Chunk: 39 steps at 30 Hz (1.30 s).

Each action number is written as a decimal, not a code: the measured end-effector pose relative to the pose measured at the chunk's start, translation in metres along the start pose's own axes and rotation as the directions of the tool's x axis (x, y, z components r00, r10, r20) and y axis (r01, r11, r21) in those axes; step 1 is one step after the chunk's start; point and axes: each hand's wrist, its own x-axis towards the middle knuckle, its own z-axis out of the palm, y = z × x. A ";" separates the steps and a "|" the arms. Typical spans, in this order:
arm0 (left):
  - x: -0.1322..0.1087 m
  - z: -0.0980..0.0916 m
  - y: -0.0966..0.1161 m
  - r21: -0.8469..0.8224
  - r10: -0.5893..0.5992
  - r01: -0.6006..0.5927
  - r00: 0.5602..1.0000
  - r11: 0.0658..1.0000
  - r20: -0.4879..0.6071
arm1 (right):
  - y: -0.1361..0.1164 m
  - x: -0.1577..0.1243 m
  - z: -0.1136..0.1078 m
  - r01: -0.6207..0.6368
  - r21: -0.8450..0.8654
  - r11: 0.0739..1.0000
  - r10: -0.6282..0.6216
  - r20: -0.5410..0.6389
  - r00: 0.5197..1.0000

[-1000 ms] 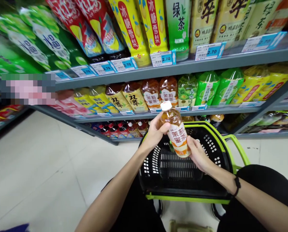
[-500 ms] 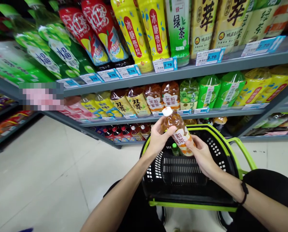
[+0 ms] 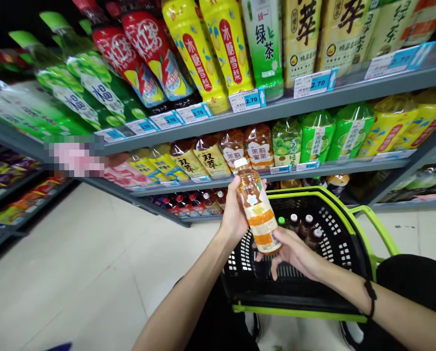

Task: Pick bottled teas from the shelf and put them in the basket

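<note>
Gripping a clear plastic bottle of amber tea [image 3: 259, 217] with a white screw cap [image 3: 241, 163], the left hand [image 3: 236, 209] is closed round its upper body, fingers wrapped behind. The right hand [image 3: 294, 256] cups the lower end, fingers curled under the base and touching it. Bottle tilted, cap leaning toward the left of view, orange-and-white label facing the camera; it is held just above the near side of the basket.

Beyond the cap, close by, runs the grey metal shelf edge [image 3: 313, 168], with a row of tea bottles [image 3: 259, 146] standing on it. Higher, a shelf with white-and-blue price tags [image 3: 247, 100] carries tilted yellow and green drink bottles [image 3: 264, 44].

Pale tiled floor [image 3: 93, 273] lies open to the left of the hands, along the aisle.

Below the hands sits a black slotted plastic basket with a lime-green rim [image 3: 306, 192] and a lime-green handle [image 3: 377, 234]. Inside, against its far wall, stand dark bottles with white caps [image 3: 306, 226], and beside them a bottle with a green cap [image 3: 281, 221].
</note>
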 end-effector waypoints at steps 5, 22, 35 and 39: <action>-0.004 0.000 -0.006 0.064 0.188 -0.200 0.968 0.978 0.165 | 0.028 0.000 -0.009 0.170 -0.324 0.930 -0.262 -0.263 0.929; -0.010 0.002 -0.019 0.268 0.283 -0.291 0.957 0.918 0.070 | 0.036 -0.001 -0.020 0.146 -0.521 0.841 -0.249 -0.133 0.959; -0.013 0.005 -0.027 0.411 0.292 -0.318 0.948 0.854 0.128 | 0.028 -0.006 -0.013 0.051 -0.708 0.704 -0.243 -0.173 0.954; -0.013 0.005 -0.026 0.417 0.281 -0.308 0.951 0.855 0.126 | 0.028 -0.007 -0.013 0.032 -0.713 0.701 -0.212 -0.165 0.963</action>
